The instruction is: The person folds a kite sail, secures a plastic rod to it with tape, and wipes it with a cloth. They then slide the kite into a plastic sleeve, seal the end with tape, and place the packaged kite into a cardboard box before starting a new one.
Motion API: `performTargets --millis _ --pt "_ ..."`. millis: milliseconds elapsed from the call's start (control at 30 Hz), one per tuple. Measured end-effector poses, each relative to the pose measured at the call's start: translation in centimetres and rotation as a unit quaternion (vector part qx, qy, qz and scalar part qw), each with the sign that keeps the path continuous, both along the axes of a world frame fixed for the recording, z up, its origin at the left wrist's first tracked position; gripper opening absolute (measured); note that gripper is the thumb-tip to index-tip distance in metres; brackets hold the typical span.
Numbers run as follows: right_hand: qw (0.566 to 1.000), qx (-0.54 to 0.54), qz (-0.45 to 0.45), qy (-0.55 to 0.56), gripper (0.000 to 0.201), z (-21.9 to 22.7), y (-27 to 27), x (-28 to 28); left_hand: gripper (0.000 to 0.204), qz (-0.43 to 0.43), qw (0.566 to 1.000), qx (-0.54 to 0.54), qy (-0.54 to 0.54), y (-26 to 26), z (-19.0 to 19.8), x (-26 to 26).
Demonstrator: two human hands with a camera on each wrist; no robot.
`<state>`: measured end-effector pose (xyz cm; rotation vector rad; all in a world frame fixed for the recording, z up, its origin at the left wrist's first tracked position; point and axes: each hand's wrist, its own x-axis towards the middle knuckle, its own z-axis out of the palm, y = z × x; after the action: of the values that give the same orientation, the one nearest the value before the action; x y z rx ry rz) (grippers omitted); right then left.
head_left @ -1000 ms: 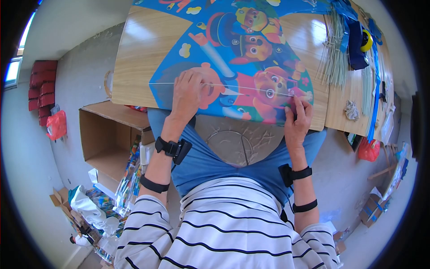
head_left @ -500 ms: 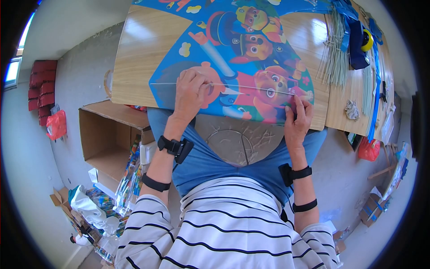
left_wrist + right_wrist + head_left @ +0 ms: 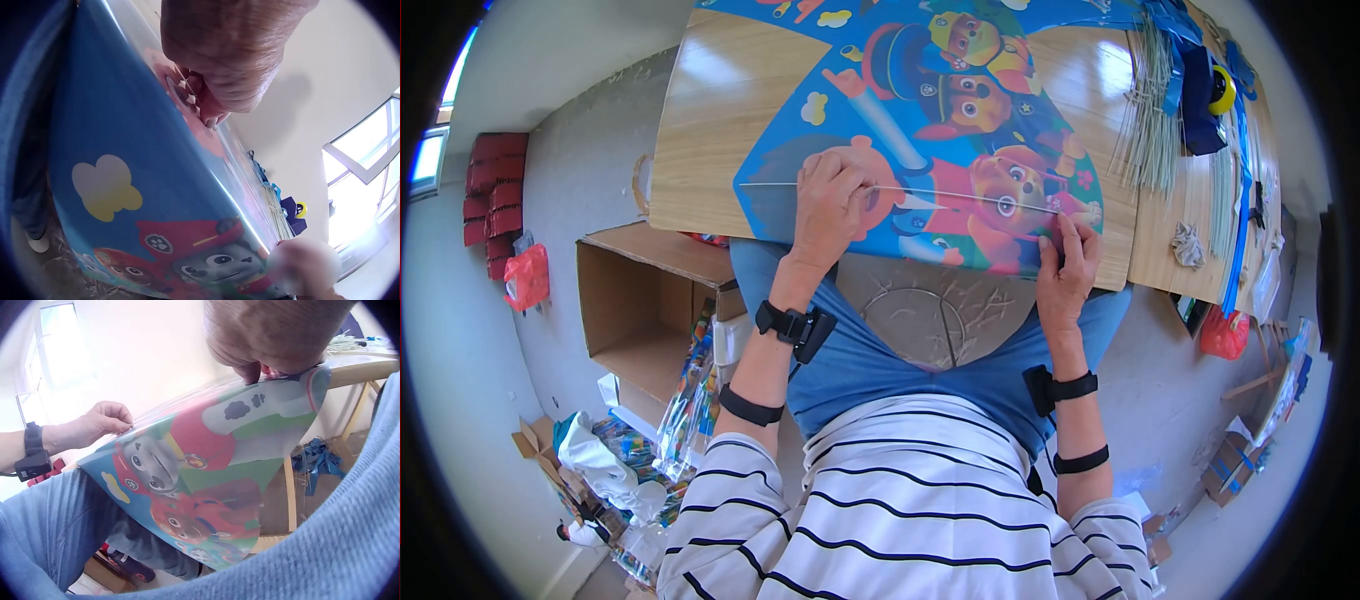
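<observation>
A blue sheet printed with cartoon dogs and a child lies on the wooden table, its near part hanging over the edge in the right wrist view. Across it runs a thin pale rod. My left hand pinches the rod left of its middle, over the printed child's face. At the rod's right end, my right hand pinches with thumb and fingers close to the sheet's right edge. In the left wrist view the fingertips of my left hand press together at the sheet's surface.
Pale thin rods lie bundled on the table's right side, beside a dark blue holder with a yellow roll. A crumpled wad sits nearer. An open cardboard box stands left of my legs, with wrapped packs below it.
My left hand has shifted slightly right along the rod. The sheet and rod have moved very slightly right. My right hand keeps its pinch, nearly still.
</observation>
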<state>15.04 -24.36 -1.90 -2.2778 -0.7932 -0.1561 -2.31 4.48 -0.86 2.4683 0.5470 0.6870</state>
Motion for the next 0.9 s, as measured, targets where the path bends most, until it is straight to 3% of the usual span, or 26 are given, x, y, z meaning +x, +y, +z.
performTargets --millis 100,300,433,600,900 --pt "1.0 0.007 -0.006 0.022 0.04 0.6 0.2 -0.3 0.008 -0.005 1.0 0.015 -0.017 0.0 0.1 0.1" --pt "0.998 -0.012 0.047 -0.051 0.034 2.1 2.1 -0.7 0.013 0.011 0.999 0.033 -0.024 -0.1 0.7 -0.3" --pt "0.995 0.016 0.095 0.005 0.03 2.3 5.5 -1.6 0.014 0.044 0.997 0.054 -0.015 -0.1 0.6 -1.1" --pt "0.989 0.001 0.146 -0.009 0.024 3.0 9.2 -2.2 0.013 0.065 0.995 0.074 -0.026 0.1 -0.4 -1.4" --pt "0.985 -0.03 0.171 0.004 0.014 2.1 10.4 -2.1 0.018 0.06 0.997 0.053 -0.009 0.6 -0.9 -1.6"
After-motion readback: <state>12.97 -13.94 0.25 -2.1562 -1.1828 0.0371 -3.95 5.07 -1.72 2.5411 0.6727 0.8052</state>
